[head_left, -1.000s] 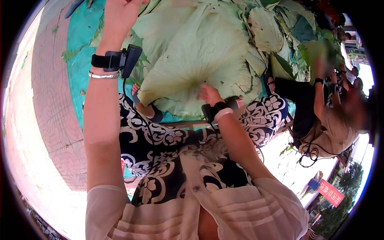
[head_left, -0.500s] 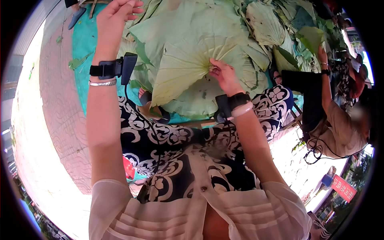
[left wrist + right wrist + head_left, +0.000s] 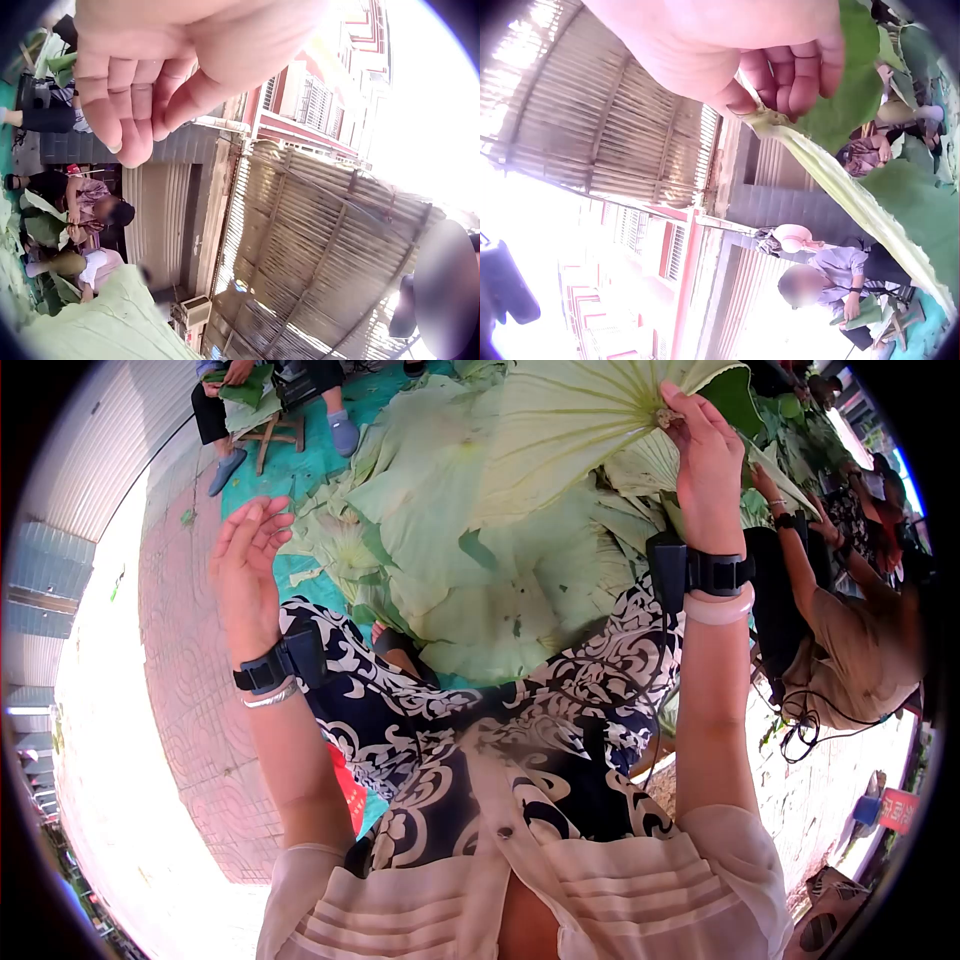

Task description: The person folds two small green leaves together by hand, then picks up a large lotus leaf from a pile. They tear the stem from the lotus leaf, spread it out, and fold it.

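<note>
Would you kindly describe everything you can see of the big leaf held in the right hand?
The leaf is broad and thin, pale green beneath, with ribs fanning from its centre; a darker green face shows at one folded edge. It is held up, creased, over the leaf pile, pinched at the centre by the right hand.

Outdoor leaf-sorting yard: heaped lotus leaves (image 3: 470, 550)

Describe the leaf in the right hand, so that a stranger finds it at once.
A big pile of pale green leaves covers the teal sheet. One leaf is lifted above the pile. Only this one is pinched at its centre by the right hand, ribs fanning out.
</note>
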{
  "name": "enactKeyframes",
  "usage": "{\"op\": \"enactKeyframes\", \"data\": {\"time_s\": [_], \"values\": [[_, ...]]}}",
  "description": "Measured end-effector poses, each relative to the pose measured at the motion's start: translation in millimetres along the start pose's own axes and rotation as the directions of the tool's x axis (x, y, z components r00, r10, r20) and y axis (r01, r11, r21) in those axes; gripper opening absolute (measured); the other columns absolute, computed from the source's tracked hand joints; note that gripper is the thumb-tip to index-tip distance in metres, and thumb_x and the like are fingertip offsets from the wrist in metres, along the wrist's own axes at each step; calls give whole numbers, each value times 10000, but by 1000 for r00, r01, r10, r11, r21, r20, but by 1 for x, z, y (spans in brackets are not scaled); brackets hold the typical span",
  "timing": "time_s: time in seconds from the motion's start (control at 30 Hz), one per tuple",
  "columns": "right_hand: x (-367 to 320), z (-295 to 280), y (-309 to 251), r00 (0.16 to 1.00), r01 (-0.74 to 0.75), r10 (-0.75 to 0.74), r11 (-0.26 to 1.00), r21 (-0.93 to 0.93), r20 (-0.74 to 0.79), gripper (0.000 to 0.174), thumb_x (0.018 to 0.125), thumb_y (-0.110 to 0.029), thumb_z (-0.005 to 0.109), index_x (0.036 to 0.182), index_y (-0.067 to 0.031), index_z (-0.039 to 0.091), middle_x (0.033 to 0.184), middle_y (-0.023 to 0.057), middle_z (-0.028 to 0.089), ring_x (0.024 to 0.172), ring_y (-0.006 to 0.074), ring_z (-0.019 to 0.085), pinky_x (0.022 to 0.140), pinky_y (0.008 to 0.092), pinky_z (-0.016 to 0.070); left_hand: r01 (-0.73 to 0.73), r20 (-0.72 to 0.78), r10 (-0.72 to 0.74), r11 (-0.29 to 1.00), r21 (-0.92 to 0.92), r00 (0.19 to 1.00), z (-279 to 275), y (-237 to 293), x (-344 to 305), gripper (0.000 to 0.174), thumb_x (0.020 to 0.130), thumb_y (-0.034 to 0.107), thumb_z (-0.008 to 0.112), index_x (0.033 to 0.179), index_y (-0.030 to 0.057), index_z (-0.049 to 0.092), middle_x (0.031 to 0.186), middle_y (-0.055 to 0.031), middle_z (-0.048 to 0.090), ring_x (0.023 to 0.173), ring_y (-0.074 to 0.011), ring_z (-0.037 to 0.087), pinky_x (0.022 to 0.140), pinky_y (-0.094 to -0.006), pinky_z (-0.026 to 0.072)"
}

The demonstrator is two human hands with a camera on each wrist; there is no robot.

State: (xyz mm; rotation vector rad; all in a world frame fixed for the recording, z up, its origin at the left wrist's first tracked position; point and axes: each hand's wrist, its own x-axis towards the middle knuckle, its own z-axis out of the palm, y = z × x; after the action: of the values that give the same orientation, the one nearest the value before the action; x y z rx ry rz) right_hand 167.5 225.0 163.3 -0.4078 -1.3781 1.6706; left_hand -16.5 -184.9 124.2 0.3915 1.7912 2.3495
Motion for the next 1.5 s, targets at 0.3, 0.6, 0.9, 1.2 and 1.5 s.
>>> {"op": "enactKeyframes", "data": {"time_s": [0.3, 0.6, 0.9, 1.2, 1.5], "values": [[-8, -17, -51, 973, 215, -220, 974, -75, -68, 99, 895, -61, 716, 971, -4, 739, 941, -5, 676, 881, 85, 583, 779, 233, 422, -33, -40, 27, 986, -163, 999, -10, 29, -55, 250, 960, 150, 636, 1140, -23, 616, 1076, -150, 682, 925, -194, 644, 824, -303, 501], [14, -10, -45, 974, 156, -168, 984, -91, -151, 139, 838, -101, 792, 922, -24, 713, 863, -15, 668, 760, 77, 549, 721, 230, 416, -79, -44, 73, 984, -159, 996, -33, 43, -57, 229, 979, 170, 612, 1138, 5, 611, 1067, -104, 670, 923, -160, 611, 825, -286, 479], [29, -13, 7, 985, 64, -87, 986, -152, -148, 111, 860, -124, 773, 896, -40, 709, 816, -33, 643, 731, 58, 538, 709, 218, 412, 95, -43, -110, 961, -260, 993, 1, 18, -47, 193, 977, 157, 609, 1101, 9, 596, 1025, -86, 650, 896, -160, 593, 830, -278, 473], [49, -29, 67, 991, 68, -96, 962, -266, -93, 146, 884, -113, 726, 902, 30, 702, 829, 7, 676, 776, 87, 588, 758, 230, 451, 160, 211, -134, 981, -110, 968, 53, 10, 40, 279, 997, 167, 566, 1168, -51, 601, 1076, -134, 669, 932, -173, 597, 854, -290, 470], [59, -12, 113, 999, 22, -35, 820, -572, -11, 174, 902, -142, 688, 773, -26, 695, 660, -61, 577, 593, 27, 440, 548, 221, 316, 147, 353, -128, 989, -29, 927, 129, -59, 122, 323, 1032, 157, 508, 1244, -81, 559, 1173, -150, 650, 985, -168, 600, 898, -285, 458]]}}
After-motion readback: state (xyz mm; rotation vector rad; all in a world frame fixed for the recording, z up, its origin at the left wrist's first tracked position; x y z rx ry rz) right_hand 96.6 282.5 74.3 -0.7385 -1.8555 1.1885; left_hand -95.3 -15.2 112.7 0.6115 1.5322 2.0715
